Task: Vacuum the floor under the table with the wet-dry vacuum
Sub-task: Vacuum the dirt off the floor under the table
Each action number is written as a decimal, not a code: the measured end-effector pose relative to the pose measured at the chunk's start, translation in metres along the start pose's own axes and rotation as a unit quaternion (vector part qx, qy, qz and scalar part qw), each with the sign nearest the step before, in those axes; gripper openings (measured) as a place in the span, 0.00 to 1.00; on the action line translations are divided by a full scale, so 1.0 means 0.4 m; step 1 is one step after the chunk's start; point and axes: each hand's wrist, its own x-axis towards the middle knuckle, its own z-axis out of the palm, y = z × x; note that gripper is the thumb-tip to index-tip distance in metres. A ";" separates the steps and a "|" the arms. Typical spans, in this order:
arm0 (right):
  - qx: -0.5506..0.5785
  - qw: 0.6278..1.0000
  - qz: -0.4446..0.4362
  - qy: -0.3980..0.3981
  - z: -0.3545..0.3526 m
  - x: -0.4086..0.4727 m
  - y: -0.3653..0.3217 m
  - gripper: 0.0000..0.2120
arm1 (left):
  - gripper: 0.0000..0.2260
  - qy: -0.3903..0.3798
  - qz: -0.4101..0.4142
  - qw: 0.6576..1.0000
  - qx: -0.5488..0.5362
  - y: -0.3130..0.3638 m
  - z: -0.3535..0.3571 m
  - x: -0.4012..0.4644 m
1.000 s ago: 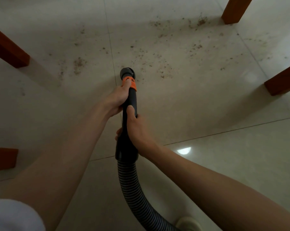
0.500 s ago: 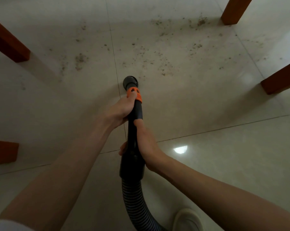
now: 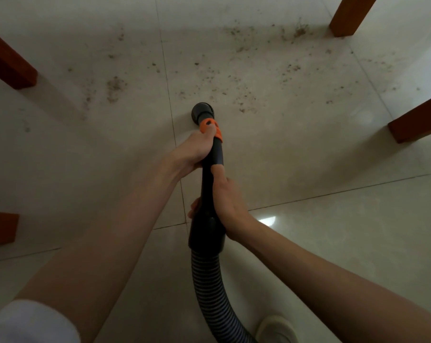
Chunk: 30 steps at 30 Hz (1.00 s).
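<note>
Floor: pale tiles (image 3: pixel 308 149), crumbs (image 3: pixel 244 95) scattered beyond the nozzle (image 3: pixel 201 112).
Wand: black tube (image 3: pixel 215 154) gripped by both hands.
Left hand (image 3: pixel 194 151): curled round the tube beside the orange collar (image 3: pixel 210 128).
Right hand (image 3: pixel 228 201): wrapped round it nearer the hose (image 3: pixel 209 288).

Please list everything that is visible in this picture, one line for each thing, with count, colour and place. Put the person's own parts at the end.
nozzle: one, black, on the floor, centre
orange collar: one, behind the nozzle
wand: one, black, centre
ribbed hose: one, black-grey, bottom centre
dirt specks: many, brown, beyond the nozzle
table legs: four, reddish-brown, two on each side
floor tiles: pale beige
shoe: one, off-white, bottom edge
sleeve: white, bottom left
left hand: grips the wand near the collar
right hand: grips the wand lower
</note>
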 end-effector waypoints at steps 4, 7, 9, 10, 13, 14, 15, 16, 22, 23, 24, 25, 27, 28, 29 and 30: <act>0.004 1.000 -0.005 -0.006 0.000 0.029 -0.019 0.17 | 0.14 0.003 0.010 1.000 0.005 0.021 -0.002 0.026; -0.005 1.000 -0.008 0.000 0.008 0.052 -0.027 0.18 | 0.15 0.003 0.005 1.000 0.003 0.037 -0.013 0.038; -0.016 1.000 -0.013 0.001 0.014 0.064 -0.034 0.17 | 0.15 0.005 0.002 1.000 0.002 0.043 -0.021 0.043; -0.021 1.000 -0.016 0.000 0.016 0.068 -0.038 0.17 | 0.15 0.008 0.002 1.000 -0.002 0.043 -0.025 0.044; -0.020 0.999 -0.014 -0.022 0.024 0.075 -0.039 0.19 | 0.15 0.037 0.012 0.999 -0.025 0.030 -0.040 0.042; -0.017 0.999 -0.008 -0.033 0.028 0.074 -0.036 0.20 | 0.15 0.047 0.014 0.998 -0.032 0.021 -0.049 0.042; -0.019 0.999 -0.002 -0.043 0.034 0.074 -0.033 0.20 | 0.15 0.053 0.014 0.998 -0.037 0.011 -0.060 0.043; -0.027 0.998 0.003 -0.050 0.041 0.072 -0.030 0.20 | 0.15 0.057 0.011 0.997 -0.043 0.002 -0.072 0.043; -0.097 0.993 -0.007 -0.061 0.083 0.089 -0.044 0.18 | 0.24 0.114 -0.014 0.992 -0.051 -0.016 -0.136 0.062; -0.100 0.993 -0.009 -0.060 0.093 0.095 -0.046 0.18 | 0.25 0.118 -0.014 0.992 -0.053 -0.015 -0.146 0.068; -0.103 0.993 -0.009 -0.058 0.101 0.099 -0.048 0.18 | 0.25 0.120 -0.013 0.991 -0.054 -0.013 -0.154 0.072; -0.104 0.993 -0.010 -0.054 0.107 0.102 -0.051 0.19 | 0.25 0.120 -0.012 0.991 -0.053 -0.010 -0.159 0.077; -0.102 0.994 -0.011 -0.043 0.113 0.105 -0.056 0.20 | 0.24 0.113 -0.010 0.992 -0.055 -0.003 -0.157 0.080; -0.102 0.994 -0.009 -0.037 0.114 0.102 -0.058 0.20 | 0.23 0.110 -0.010 0.992 -0.057 -0.001 -0.154 0.076; -0.103 0.994 -0.006 -0.031 0.115 0.097 -0.060 0.21 | 0.23 0.103 -0.010 0.993 -0.060 0.001 -0.152 0.071; -0.103 0.994 -0.005 -0.026 0.116 0.090 -0.061 0.22 | 0.23 0.094 -0.012 0.993 -0.063 0.002 -0.149 0.065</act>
